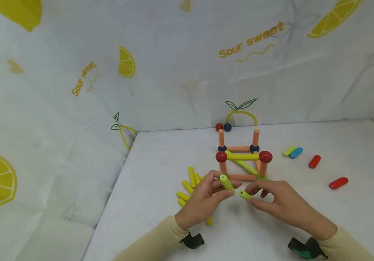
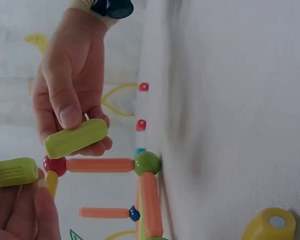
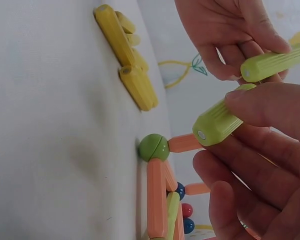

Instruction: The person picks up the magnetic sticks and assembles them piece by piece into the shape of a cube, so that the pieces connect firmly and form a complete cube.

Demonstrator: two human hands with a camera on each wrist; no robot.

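Between thumb and fingers, my left hand pinches a light green magnetic rod, tilted with one end up. A shorter-looking light green rod is pinched by my right hand, close beside the first. In the right wrist view the end of the right-hand rod lies near the left-hand rod. Just beyond both hands stands a frame of orange rods and balls. A yellow rod joins its two red balls, and a light green rod runs diagonally low inside.
Several yellow rods lie left of and partly behind my left hand. A red ball and a blue ball sit at the back edge. To the right are a green rod, a blue rod and two red rods.
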